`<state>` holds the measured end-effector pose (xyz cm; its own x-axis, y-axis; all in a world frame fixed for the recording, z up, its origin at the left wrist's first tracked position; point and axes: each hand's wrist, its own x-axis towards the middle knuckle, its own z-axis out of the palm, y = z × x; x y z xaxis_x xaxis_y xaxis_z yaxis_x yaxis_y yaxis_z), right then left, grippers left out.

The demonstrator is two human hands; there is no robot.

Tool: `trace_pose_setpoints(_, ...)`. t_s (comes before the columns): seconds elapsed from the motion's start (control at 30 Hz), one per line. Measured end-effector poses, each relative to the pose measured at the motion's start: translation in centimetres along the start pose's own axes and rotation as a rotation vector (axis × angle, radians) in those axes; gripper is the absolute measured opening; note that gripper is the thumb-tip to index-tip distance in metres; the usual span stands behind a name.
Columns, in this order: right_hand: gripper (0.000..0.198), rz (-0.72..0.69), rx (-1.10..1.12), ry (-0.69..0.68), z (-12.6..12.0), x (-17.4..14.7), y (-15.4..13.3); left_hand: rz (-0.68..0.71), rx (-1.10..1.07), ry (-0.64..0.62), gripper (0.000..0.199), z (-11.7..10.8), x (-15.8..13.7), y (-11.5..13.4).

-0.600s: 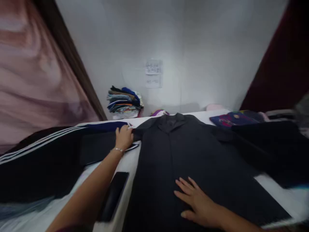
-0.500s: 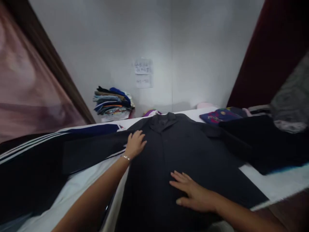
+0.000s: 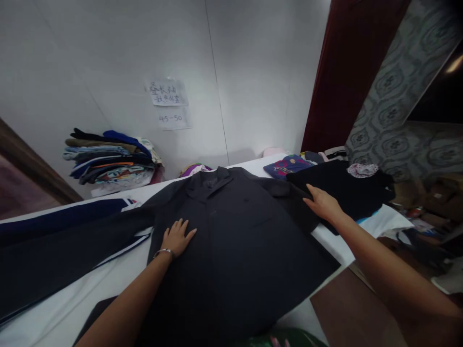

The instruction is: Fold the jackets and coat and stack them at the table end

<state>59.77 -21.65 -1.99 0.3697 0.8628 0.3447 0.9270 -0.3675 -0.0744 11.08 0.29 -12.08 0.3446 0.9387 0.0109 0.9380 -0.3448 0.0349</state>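
Observation:
A dark long-sleeved coat (image 3: 231, 241) lies spread front up, its collar toward the wall and its sleeves out to both sides. My left hand (image 3: 178, 239) rests flat on the coat's left part, fingers spread, a bracelet at the wrist. Over at the right sleeve, my right hand (image 3: 323, 203) touches or hovers just above the cloth; its thumb and a finger point left with a gap between them. The other fingers of that hand are partly hidden.
Folded clothes (image 3: 112, 159) are stacked at the back left. A blue patterned garment (image 3: 287, 166) and black clothing (image 3: 347, 188) lie at the right, on the white table (image 3: 119, 274). Navy clothing (image 3: 68, 212) lies left. Handwritten paper signs (image 3: 169, 103) hang on the wall.
My right hand has moved from the coat's front out to the right sleeve. My left hand has shifted slightly down the coat. The view has turned right.

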Motion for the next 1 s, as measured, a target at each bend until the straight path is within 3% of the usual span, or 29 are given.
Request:
trace_pose_setpoints(0.1, 0.059, 0.059, -0.05, -0.094, 0.9, -1.1, 0.6, -0.006, -0.002, 0.01, 0.067, -0.1, -0.2, 0.2)
trace_pose_setpoints(0.27, 0.053, 0.084, -0.072, -0.14, 1.3, -1.1, 0.3, -0.015, -0.005, -0.002, 0.066, -0.3, -0.4, 0.3)
trace_pose_setpoints(0.37, 0.046, 0.097, -0.068, -0.054, -0.1, 0.9, 0.5, -0.017, -0.005, -0.009, 0.066, -0.2, -0.5, 0.2)
trace_pose_setpoints(0.5, 0.042, 0.07, -0.019, 0.166, -4.3, 4.6, -0.3, -0.033, -0.027, -0.021, 0.065, -0.6, -0.4, 0.3)
trace_pose_setpoints(0.63, 0.039, -0.143, 0.13, 0.434, -9.2, 5.0, -5.0, -0.064, -0.206, 0.066, 0.055, -2.8, -0.5, 2.5)
trace_pose_setpoints(0.73, 0.037, -0.538, 0.213, 0.426, -10.1, 1.5, -10.6, 0.044, -0.637, 0.164, 0.048, -5.1, -1.6, 6.9)
trace_pose_setpoints(0.8, 0.039, -0.859, 0.208, 0.286, -8.6, -1.9, -14.1, 0.039, -1.038, 0.004, 0.055, -6.2, -3.0, 10.5)
trace_pose_setpoints(0.87, 0.037, -1.122, 0.207, 0.137, -6.1, -5.0, -16.7, -0.038, -1.415, -0.292, 0.063, -6.5, -4.8, 13.9)
trace_pose_setpoints(0.93, 0.033, -1.216, 0.234, -0.005, -3.4, -7.6, -18.1, -0.096, -1.645, -0.533, 0.061, -6.2, -6.5, 16.6)
trace_pose_setpoints(1.0, 0.032, -1.184, 0.278, -0.118, -1.6, -9.3, -18.6, -0.165, -1.737, -0.648, 0.045, -5.5, -7.7, 18.5)
